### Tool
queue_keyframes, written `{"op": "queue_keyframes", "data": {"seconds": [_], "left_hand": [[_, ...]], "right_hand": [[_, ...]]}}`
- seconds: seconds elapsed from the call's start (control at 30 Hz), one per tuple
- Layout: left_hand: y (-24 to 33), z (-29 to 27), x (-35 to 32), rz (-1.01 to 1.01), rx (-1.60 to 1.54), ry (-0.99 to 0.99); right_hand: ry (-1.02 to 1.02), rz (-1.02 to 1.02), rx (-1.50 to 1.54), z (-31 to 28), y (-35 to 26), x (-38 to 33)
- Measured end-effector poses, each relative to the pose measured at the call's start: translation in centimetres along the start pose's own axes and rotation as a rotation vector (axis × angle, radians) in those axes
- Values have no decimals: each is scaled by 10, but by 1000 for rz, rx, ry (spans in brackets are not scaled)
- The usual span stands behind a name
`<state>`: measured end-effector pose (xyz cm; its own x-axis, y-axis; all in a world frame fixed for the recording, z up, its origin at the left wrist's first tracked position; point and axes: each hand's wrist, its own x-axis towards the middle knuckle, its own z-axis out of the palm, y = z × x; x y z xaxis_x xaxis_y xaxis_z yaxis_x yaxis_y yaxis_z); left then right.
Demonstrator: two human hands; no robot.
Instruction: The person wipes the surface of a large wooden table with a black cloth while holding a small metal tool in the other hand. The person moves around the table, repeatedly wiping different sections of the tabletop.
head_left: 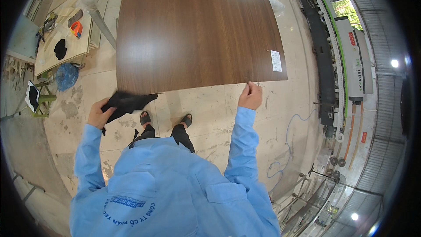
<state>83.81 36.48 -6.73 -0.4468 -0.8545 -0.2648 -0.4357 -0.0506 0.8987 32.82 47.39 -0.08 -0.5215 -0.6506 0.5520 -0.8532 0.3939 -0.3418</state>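
A large brown wood-grain panel (197,30) lies flat in front of me, with a white label (276,61) stuck near its right edge. My left hand (100,113) is closed around a black cloth (129,103), which hangs by the panel's near left corner and overlaps the edge there. At the near edge, toward the right corner, my right hand (251,96) has its fingertips pinched together. Whatever is between those fingers is too small to make out; a thin dark line shows beside them.
On the left, a wooden worktable (46,57) bears an orange tape dispenser (76,29) and a black cloth or glove (60,49). A blue plastic bag (67,77) hangs beside it, near a green stool (44,101). A long machine (346,57) stands right; a blue hose (287,140) crosses the floor.
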Motion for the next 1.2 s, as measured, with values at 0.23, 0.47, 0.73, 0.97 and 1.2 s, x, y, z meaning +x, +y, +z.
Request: {"op": "queue_keyframes", "data": {"seconds": [0.23, 0.47, 0.73, 0.97, 1.2], "left_hand": [[-46, -28, -9, -355, 92, 299], [27, 47, 51, 13, -279, 126], [58, 53, 50, 20, -341, 177], [53, 49, 48, -44, -335, 152], [55, 45, 43, -57, -315, 174]], "right_hand": [[-96, -250, 131, 35, -77, -76], [-45, 16, -95, 11, 3, 1], [-164, -235, 144, 37, -94, -80], [31, 170, -183, 13, 68, 29], [-98, -195, 138, 34, -76, -86]]}}
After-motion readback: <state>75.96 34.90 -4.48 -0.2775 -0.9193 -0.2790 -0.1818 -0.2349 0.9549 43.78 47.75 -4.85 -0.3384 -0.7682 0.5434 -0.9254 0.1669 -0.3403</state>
